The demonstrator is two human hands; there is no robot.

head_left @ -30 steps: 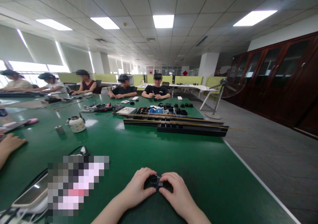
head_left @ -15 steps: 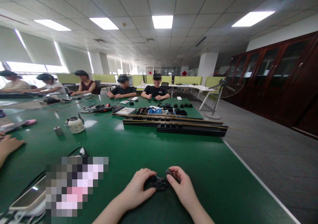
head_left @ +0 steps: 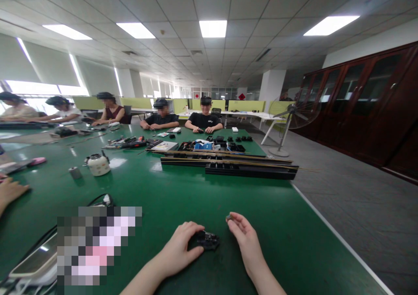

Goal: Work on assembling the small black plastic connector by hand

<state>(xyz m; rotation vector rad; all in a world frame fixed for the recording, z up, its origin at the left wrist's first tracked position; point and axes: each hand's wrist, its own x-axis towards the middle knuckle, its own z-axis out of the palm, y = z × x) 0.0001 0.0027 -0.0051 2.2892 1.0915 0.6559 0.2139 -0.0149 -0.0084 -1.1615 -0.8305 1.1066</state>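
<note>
My left hand (head_left: 180, 248) grips the left side of a small black device (head_left: 209, 240) on the green table (head_left: 287, 238). Its upper side shows uneven shapes, perhaps exposed inner parts, too small to make out. To the right of the device, and apart from it, is my right hand (head_left: 246, 238). Thumb and fingertips there pinch a small thin greenish-grey piece (head_left: 229, 216), mostly covered by the fingers; its kind does not show.
Black rails (head_left: 251, 171) with thin brass-coloured rods lie across the table ahead. A cream pot-like container (head_left: 99, 165) and a grey cylinder (head_left: 75, 172) stand left. Nearer are a phone (head_left: 41, 253) and cables. Another person's hand (head_left: 12, 191) rests at far left; several people sit beyond.
My right hand has moved up and to the right, away from the black device, with the small piece in its fingertips. My left hand stays on the device.
</note>
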